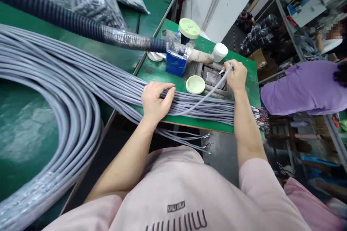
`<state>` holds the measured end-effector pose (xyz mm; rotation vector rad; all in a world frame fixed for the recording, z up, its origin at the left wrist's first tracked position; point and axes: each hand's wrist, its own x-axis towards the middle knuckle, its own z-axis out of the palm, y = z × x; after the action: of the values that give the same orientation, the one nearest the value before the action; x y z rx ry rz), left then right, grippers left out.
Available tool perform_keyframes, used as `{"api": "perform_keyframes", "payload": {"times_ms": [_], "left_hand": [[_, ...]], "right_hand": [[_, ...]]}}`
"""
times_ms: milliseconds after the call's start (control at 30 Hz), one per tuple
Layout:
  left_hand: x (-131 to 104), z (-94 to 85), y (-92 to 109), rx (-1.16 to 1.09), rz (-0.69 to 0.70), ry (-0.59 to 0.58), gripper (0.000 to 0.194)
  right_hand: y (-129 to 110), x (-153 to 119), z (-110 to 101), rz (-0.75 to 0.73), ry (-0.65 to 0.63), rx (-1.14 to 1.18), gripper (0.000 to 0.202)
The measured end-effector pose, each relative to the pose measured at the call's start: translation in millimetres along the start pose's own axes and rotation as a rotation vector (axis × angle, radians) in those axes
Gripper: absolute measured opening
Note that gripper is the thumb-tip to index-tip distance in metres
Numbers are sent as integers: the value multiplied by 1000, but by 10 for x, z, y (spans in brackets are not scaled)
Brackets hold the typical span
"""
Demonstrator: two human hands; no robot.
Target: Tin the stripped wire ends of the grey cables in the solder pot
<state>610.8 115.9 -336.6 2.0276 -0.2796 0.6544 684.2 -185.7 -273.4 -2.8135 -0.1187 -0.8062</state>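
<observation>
My right hand pinches a grey cable close to its stripped end. Thin coloured wires stick out of that end over a small metal-topped solder pot. The cable curves down and left toward a thick bundle of grey cables. On this bundle rests my left hand, thumb and forefinger stretched out and apart; its other fingers are partly hidden. A pale green shallow dish stands between the hands, left of the pot.
A ribbed black hose ends near the pot, by a blue box. Behind are a green-lidded container and a white jar. Coiled cables fill the left table. A person in purple is at the right.
</observation>
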Motion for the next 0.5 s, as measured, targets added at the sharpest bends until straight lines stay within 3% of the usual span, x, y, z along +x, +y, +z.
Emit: {"api": "perform_keyframes", "payload": {"times_ms": [500], "left_hand": [[-18, -9, -10, 32, -17, -43, 15]], "right_hand": [[50, 23, 252, 94, -135, -28, 36]]}}
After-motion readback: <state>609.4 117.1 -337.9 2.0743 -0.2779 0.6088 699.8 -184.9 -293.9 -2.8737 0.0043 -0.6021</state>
